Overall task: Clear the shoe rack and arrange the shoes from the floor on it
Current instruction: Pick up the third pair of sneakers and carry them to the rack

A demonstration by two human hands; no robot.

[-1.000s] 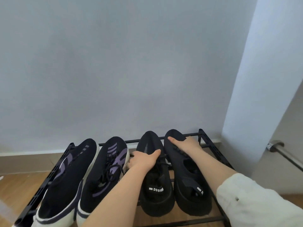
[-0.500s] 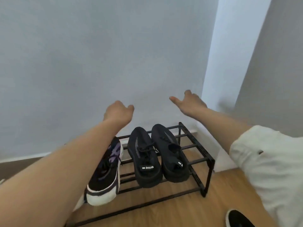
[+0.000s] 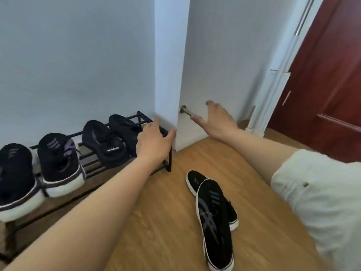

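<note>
A low black metal shoe rack [image 3: 168, 163] stands against the wall at the left. On it sit a pair of black and purple sneakers with white soles [image 3: 58, 165] and a pair of all-black shoes [image 3: 105, 143]. A pair of black slip-ons with white edges [image 3: 214, 216] lies on the wooden floor, one partly over the other. My left hand [image 3: 154, 143] hovers open over the rack's right end, holding nothing. My right hand [image 3: 216, 120] is spread open in the air further right, in front of a white door, above the floor.
A white door [image 3: 214, 65] with a metal stopper [image 3: 185, 111] stands just right of the rack. A dark red door [image 3: 332, 85] is at the far right. Wooden floor [image 3: 156, 222] lies between the rack and the slip-ons.
Both hands let go of the black shoes on the rack, lifted and swung to the right. My view turned right, bringing the slip-ons on the floor into sight.
</note>
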